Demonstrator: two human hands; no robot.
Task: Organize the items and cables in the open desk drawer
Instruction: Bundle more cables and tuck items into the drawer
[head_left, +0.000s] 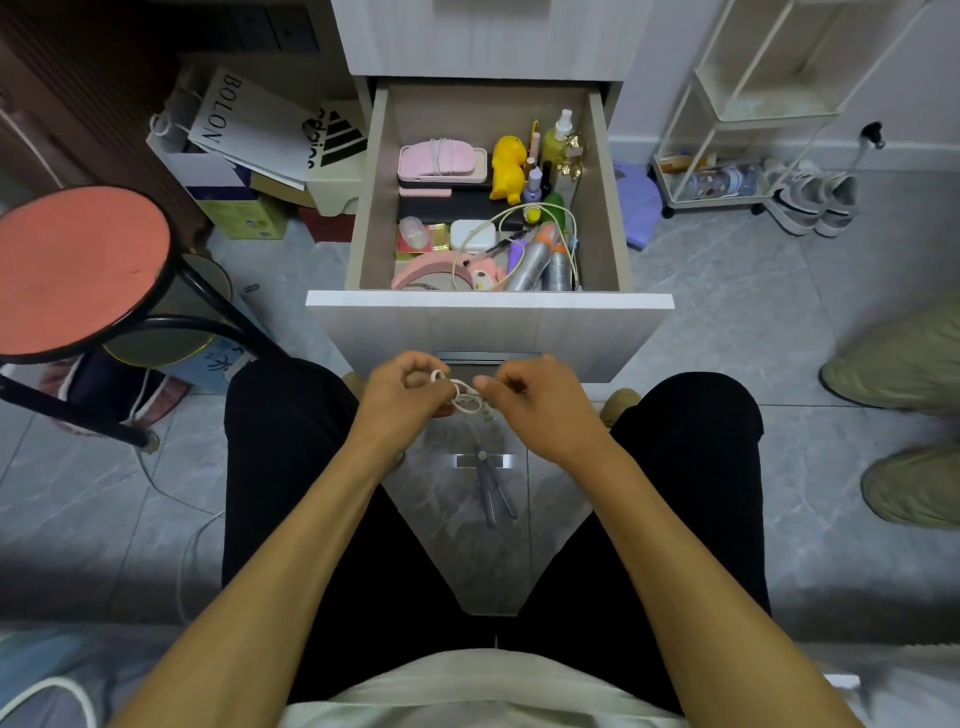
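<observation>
Both forearms reach out over the lap: left hand (410, 387) and right hand (524, 397) each pinch a small white cable (462, 396) coil between them, just below the open drawer's (488, 300) front edge, straight ahead.

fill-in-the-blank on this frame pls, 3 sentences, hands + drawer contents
1. Both hands, left and right, hold a small coiled white ____ in front of the open drawer.
2. The toy duck in the drawer is ____ in colour.
3. The stool beside the drawer has a ____ seat.

Missing words: cable; yellow; round
</observation>
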